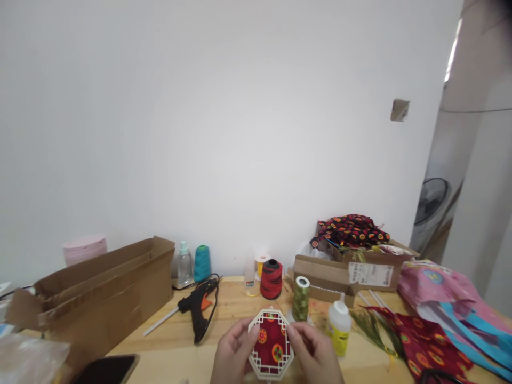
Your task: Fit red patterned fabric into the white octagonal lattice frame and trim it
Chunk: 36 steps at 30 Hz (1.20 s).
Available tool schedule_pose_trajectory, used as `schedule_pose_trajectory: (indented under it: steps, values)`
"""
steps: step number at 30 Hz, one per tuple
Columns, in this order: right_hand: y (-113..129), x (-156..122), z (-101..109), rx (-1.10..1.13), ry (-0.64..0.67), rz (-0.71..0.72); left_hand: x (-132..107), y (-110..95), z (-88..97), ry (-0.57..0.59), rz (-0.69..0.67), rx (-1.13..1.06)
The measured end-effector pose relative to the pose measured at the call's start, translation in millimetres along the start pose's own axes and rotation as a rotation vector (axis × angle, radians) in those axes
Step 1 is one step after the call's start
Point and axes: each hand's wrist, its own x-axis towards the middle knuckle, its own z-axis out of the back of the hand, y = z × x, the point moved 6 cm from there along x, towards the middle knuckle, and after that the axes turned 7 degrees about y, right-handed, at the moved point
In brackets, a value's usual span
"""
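Both hands held an octagonal frame point(271, 343), white-latticed with red patterned cloth inside, upright just above the wooden surface point(232, 314). The left hand point(231, 354) pinched its left edge; the right hand point(316, 354) gripped its right edge. Behind it stood a green thread spool point(301, 297), with a glue bottle point(339, 325) to its right and a black glue gun point(199, 309) to the left.

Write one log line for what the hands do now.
left hand + right hand: holding octagon frame | glue bottle beside | on table
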Motion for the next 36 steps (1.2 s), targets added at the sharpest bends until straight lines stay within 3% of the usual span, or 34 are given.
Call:
schedule_pose_trajectory:
  steps: [4, 7, 9, 15, 20, 24, 30, 33, 36]
  values:
    - [5.0, -1.0, -3.1, 0.017, 0.039, 0.020, -2.1, 2.9, -12.8, 0.127, -0.007, -0.152]
    - [11.8, -1.9, -1.8, 0.008, 0.063, 0.019, -5.5, 15.7, -29.6, 0.334, 0.229, -0.465]
    - [12.8, -1.9, -1.8, 0.013, 0.090, 0.001, -8.4, 21.1, -34.9, 0.407, 0.370, -0.578]
    - [-2.8, 0.8, -5.2, -0.110, 0.083, -0.021, -3.2, 23.8, -23.3, 0.346, 0.382, -0.497]
    - [6.0, -0.4, -3.0, -0.218, -0.010, 0.074, -4.8, 25.2, -20.8, 0.323, 0.436, -0.551]
    - [13.9, -2.0, -2.2, -0.234, 0.025, 0.078, -5.8, 25.0, -20.7, 0.317, 0.426, -0.542]
    - [5.0, -0.4, 0.1, -0.367, 0.057, 0.059, -1.5, 28.0, -18.5, 0.241, 0.379, -0.508]
    - [18.3, -2.0, -0.1, -0.453, 0.038, 0.175, -0.9, 29.4, -19.9, 0.274, 0.405, -0.495]
    - [48.1, -9.8, 5.6, -0.513, -0.046, 0.371, -2.0, 29.6, -20.7, 0.298, 0.410, -0.514]
